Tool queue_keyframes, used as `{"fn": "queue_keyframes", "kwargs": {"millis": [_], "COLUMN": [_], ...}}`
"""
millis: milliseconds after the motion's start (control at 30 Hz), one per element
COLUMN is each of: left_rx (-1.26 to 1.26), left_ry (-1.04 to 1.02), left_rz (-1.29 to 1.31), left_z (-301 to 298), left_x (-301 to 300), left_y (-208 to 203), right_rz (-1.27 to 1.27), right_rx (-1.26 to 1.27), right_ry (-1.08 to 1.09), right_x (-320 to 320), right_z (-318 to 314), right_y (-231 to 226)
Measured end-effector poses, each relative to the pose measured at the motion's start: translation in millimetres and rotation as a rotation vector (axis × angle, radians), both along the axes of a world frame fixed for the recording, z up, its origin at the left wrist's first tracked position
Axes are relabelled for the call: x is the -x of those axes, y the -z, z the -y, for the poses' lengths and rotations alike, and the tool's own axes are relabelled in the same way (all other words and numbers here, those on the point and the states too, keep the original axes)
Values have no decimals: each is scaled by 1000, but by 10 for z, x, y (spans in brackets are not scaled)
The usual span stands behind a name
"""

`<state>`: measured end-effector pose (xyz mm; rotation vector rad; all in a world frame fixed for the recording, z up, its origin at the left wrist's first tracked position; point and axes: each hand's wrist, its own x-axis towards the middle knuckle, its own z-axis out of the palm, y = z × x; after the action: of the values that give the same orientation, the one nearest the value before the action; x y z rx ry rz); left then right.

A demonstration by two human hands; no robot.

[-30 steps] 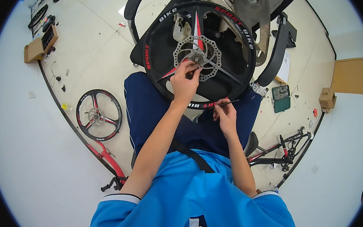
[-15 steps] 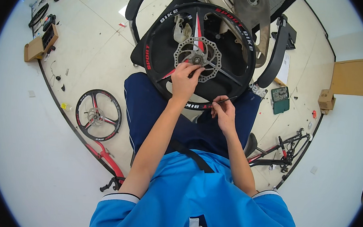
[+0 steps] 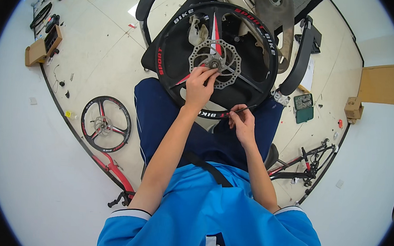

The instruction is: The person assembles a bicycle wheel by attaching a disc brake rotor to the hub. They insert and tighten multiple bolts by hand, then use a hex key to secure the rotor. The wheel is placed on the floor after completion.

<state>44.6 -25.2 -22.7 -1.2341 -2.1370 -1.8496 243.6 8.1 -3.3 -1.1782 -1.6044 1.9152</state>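
Since a second ago the right hand (image 3: pixel 244 123) has slid slightly left along the near rim, while the left has barely moved. Its half-curled fingers pinch a thin dark rod (image 3: pixel 249 108), whose long axis slants from near left to far right. The left hand (image 3: pixel 199 88), thumb and fingers nearly closed, touches near the hub; whatever they pinch is hidden. The wheel (image 3: pixel 214 64) lies over the knees and black chair (image 3: pixel 151 56), disc side and axle end pointing up.
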Motion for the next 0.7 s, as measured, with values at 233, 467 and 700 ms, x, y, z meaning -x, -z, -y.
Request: {"fn": "queue_keyframes", "kwargs": {"millis": [233,467,700], "left_rx": [18,11,31], "left_ry": [38,46,72], "left_rz": [92,133,183], "left_z": [3,16,38], "left_x": [15,-8,24], "left_y": [2,10,-25], "right_rz": [4,2,14], "right_rx": [13,20,23], "right_ry": [-24,-38,-29], "right_x": [-12,-5,-26], "right_z": [24,86,78], "right_y": [81,67,79]}}
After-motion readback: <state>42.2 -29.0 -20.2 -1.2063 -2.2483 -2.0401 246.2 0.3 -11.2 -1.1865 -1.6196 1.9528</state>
